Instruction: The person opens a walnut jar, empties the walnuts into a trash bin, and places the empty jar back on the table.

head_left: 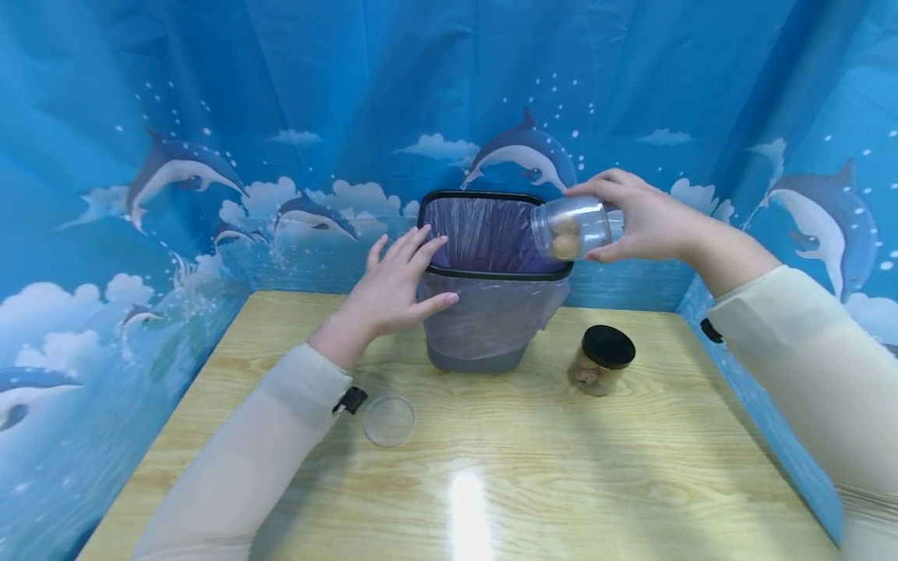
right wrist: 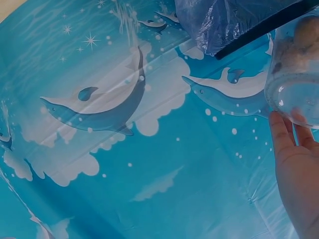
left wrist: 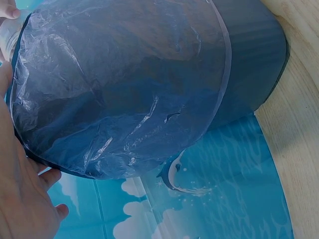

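Note:
My right hand grips a clear jar by its base end. The jar lies tipped on its side, its mouth over the right rim of the trash bin, with several round tan pieces inside. In the right wrist view, fingers press against the jar's bottom. A translucent purple bag lines the bin and folds over its black rim. At the bin's left front corner, my left hand rests with fingers spread straight over the rim, thumb outside along the front.
A second jar with a black lid and brown pieces inside stands right of the bin. A clear round lid lies on the wooden table near the left wrist. Behind hangs a blue dolphin-print curtain.

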Motion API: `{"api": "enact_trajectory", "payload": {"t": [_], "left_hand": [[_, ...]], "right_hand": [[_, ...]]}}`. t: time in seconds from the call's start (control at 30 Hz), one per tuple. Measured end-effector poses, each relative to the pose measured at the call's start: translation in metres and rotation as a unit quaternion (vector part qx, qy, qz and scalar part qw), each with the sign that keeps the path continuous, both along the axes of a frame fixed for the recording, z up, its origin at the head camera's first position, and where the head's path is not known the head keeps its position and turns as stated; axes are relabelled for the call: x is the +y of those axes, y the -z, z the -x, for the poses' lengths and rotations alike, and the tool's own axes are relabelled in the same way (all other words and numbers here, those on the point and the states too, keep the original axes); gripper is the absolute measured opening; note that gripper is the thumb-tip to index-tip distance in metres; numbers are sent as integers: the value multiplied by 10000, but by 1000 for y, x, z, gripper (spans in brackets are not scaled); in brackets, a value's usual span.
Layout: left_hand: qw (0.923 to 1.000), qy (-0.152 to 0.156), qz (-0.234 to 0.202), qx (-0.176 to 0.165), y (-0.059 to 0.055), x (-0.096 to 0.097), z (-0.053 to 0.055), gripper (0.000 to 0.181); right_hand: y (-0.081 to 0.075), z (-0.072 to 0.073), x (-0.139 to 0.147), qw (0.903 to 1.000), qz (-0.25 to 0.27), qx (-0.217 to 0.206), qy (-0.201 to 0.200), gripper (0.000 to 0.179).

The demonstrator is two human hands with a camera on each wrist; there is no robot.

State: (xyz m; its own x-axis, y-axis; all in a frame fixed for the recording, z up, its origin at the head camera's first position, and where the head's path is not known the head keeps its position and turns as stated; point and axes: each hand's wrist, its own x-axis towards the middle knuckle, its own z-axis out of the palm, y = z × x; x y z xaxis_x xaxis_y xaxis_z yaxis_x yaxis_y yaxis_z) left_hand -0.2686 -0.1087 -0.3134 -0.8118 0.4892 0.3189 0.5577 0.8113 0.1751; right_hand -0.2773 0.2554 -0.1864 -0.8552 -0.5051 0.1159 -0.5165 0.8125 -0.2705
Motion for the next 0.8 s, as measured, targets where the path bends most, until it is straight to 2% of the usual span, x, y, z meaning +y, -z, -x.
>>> {"api": "enact_trajectory", "payload": {"t": [0.8], "left_hand": [[10000,10,23,-20,-1,0,-1,91]], "right_hand": [[-8,2,-11,9976,-687,19,-106,87]]}}
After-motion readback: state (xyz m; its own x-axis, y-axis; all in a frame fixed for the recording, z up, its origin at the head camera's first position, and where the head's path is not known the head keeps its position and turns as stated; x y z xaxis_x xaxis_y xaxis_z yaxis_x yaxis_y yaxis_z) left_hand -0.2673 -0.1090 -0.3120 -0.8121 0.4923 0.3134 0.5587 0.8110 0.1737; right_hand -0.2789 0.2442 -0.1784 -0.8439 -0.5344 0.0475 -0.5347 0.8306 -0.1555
